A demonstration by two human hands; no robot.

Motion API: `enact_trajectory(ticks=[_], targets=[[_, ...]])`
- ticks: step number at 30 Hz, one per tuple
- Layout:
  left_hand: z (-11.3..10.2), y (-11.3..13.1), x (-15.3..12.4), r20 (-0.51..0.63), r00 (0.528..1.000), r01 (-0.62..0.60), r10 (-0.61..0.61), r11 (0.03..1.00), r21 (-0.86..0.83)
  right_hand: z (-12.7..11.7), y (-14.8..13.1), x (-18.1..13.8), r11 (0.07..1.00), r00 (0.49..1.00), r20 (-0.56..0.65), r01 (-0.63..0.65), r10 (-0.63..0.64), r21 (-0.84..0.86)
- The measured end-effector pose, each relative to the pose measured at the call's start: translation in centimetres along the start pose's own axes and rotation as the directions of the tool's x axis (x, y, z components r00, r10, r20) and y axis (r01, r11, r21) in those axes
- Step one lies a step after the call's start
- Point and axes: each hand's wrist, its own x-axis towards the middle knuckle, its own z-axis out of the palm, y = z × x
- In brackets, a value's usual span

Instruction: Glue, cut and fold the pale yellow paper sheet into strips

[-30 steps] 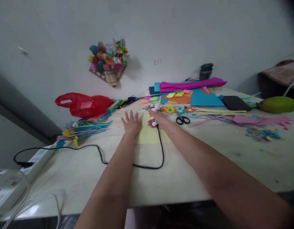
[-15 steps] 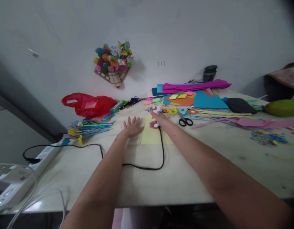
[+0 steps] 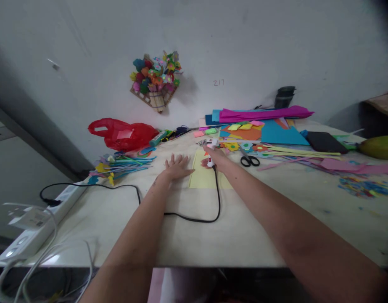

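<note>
My left hand (image 3: 177, 166) lies flat and open on the table, fingers spread, just left of a pale yellow sheet of paper (image 3: 204, 179). My right hand (image 3: 215, 156) is closed around a small white glue gun (image 3: 211, 152) at the far end of that sheet. The gun's black cord (image 3: 209, 210) loops across the table toward a white power strip (image 3: 39, 227) at the left edge.
Black scissors (image 3: 249, 160) lie right of my right hand. Coloured paper sheets (image 3: 263, 126), paper flowers and strips fill the back of the table. A red plastic bag (image 3: 124, 134), a bundle of paper flower stems (image 3: 121, 165), a black phone (image 3: 325, 142) and paper scraps (image 3: 360, 185) lie around.
My left hand has drawn back slightly toward the yellow sheet's left edge. The camera has shifted, so everything sits a little further right. My right hand still holds the glue gun.
</note>
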Motion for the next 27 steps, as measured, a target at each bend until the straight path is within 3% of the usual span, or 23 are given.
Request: enact_trajectory(ticks=[7, 15, 21, 27], targets=[[0.3, -0.1, -0.4, -0.039, 0.999, -0.036, 0.036, 0.999, -0.013, 0.6, 0.2, -0.6, 0.995, 0.998, 0.045, 0.048, -0.052, 0.085], [-0.8, 0.1, -1.8, 0.040, 0.997, -0.059, 0.059, 0.998, -0.006, 0.7, 0.6, -0.1, 0.997, 0.997, 0.025, 0.065, -0.067, 0.043], [-0.6, 0.3, -1.6, 0.058, 0.998, -0.037, 0.037, 0.999, 0.005, 0.8, 0.5, -0.5, 0.997, 0.997, 0.020, 0.078, -0.078, 0.025], [-0.4, -0.1, -1.7, 0.058, 0.994, -0.089, 0.089, 0.996, -0.004, 0.8, 0.5, -0.4, 0.996, 0.997, 0.013, 0.080, -0.081, 0.037]])
